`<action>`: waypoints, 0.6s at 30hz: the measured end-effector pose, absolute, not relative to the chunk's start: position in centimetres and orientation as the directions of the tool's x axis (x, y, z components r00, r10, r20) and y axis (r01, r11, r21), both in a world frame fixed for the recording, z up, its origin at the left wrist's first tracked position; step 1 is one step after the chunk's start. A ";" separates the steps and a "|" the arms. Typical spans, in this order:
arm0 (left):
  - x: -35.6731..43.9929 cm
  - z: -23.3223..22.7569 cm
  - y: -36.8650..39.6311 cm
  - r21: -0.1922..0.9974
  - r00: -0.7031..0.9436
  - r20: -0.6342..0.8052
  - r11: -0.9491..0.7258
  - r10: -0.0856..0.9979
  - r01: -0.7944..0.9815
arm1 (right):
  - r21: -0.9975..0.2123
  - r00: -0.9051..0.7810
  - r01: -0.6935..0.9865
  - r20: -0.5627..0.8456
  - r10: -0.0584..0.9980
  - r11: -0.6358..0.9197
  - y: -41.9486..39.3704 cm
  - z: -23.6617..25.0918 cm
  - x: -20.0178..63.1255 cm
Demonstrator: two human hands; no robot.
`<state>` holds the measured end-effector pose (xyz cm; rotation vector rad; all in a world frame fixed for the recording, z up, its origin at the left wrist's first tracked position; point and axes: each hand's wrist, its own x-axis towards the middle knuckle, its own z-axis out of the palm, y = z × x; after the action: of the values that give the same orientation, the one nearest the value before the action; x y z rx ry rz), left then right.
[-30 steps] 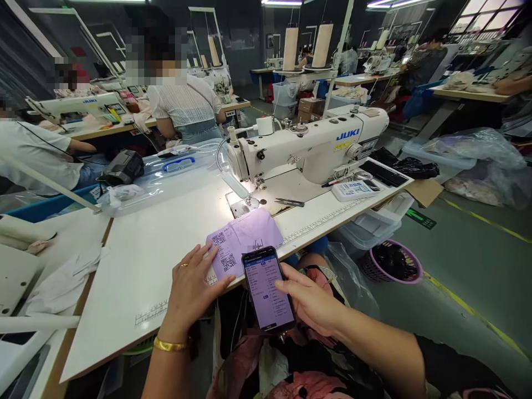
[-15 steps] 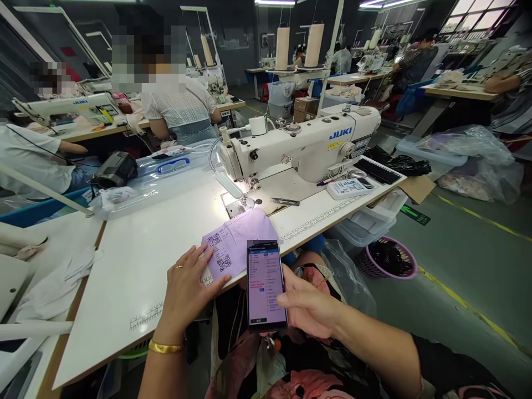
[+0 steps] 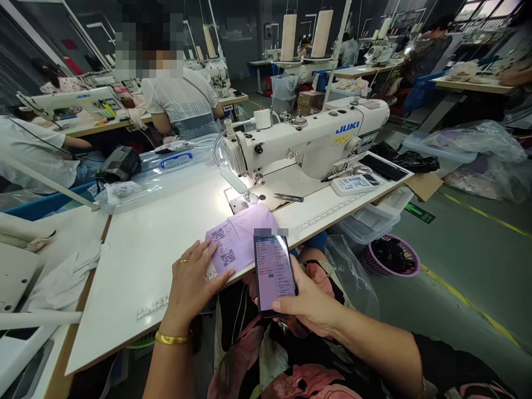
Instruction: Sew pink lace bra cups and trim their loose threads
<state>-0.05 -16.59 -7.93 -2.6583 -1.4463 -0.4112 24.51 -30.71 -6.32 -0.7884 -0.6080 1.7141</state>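
Observation:
My right hand (image 3: 310, 296) is wrapped around a smartphone (image 3: 275, 274), its thumb over the lower part of the lit screen. Text fills that screen, too small to read. My left hand (image 3: 194, 280) lies spread on the table edge, fingertips on a purple sheet (image 3: 245, 235) printed with two QR codes. The phone covers the sheet's right lower corner. Just beyond the sheet is the needle area of a white sewing machine (image 3: 307, 138), its lamp lit. Thread snips (image 3: 288, 197) lie on the machine bed.
A white box (image 3: 353, 185) and a dark phone-like slab (image 3: 382, 167) lie at the table's right end. A purple basket (image 3: 390, 255) with black bags stands on the floor. White cloth (image 3: 66, 277) lies at left. A person (image 3: 180, 100) sits ahead.
My right thumb has moved down and left onto the lower screen, and the phone has tilted slightly. My left hand stays on the purple sheet. The whole view has shifted a little.

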 end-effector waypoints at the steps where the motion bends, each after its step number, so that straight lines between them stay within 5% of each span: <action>1: -0.1 -8.0 -16.6 0.048 0.518 0.275 -0.550 0.810 0.834 | -0.737 -0.180 -0.622 -0.194 0.964 -0.264 -30.7 -6.5 24.6; 11: 0.1 -8.2 -17.5 -0.056 0.575 0.277 -0.585 0.769 0.809 | -0.780 -0.030 -0.590 -0.236 0.971 -0.208 -29.5 -5.6 29.1; 18: -1.9 -9.5 -18.6 0.026 0.628 0.461 -0.718 0.627 0.696 | -0.964 0.232 -0.251 -0.148 0.961 -0.088 -24.4 -5.2 38.6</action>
<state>-1.89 -18.63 -9.48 -2.6932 -1.1018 -0.6736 38.55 -24.40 -5.16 -1.2237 -0.7907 1.2102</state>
